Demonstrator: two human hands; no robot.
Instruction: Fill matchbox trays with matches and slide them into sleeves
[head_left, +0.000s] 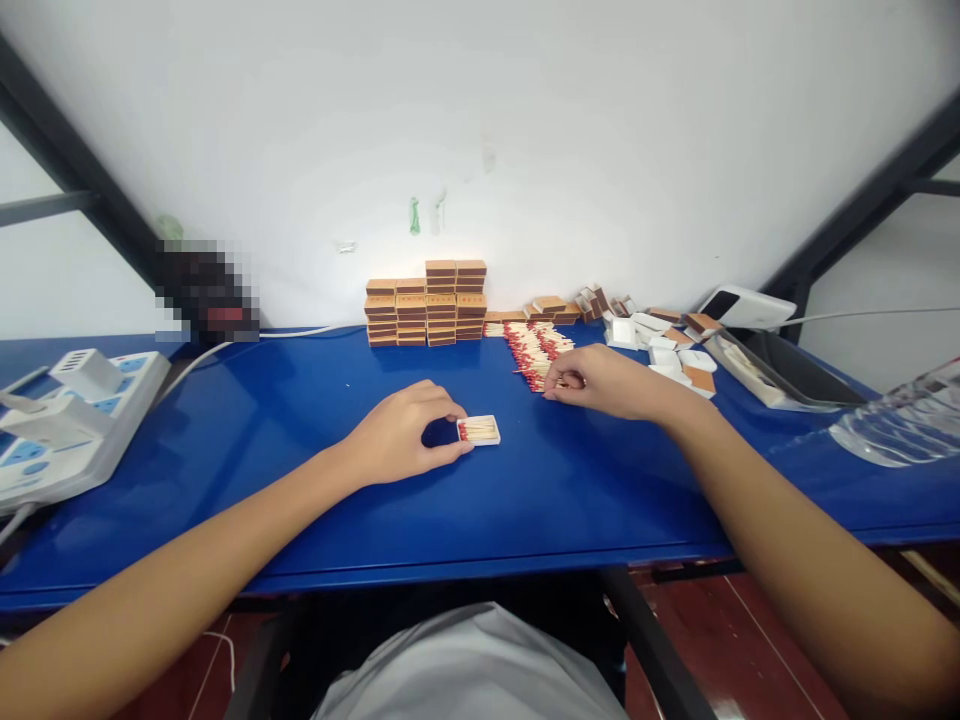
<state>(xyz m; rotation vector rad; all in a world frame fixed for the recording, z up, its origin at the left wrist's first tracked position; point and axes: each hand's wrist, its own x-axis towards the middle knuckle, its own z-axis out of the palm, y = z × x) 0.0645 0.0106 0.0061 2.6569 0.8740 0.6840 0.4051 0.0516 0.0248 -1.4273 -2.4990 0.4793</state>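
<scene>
A white matchbox tray [491, 432] with red-tipped matches in it lies on the blue table. My left hand [409, 430] grips its left end between thumb and fingers. To the right and farther back, my right hand [589, 380] is at the near edge of a pile of loose matches [534, 348]. Its thumb and fingertips are pinched together, and I cannot make out what is between them. Stacked matchboxes [426, 315] stand against the wall behind the tray.
Empty white trays [652, 335] and brown sleeves [701, 378] lie scattered at the right. Beyond them are a white device [746, 305], an open box [780, 375] and a clear plastic bottle [900, 425]. A white power strip [90, 430] with plugs sits at the left. The table's front edge [480, 575] is close to me.
</scene>
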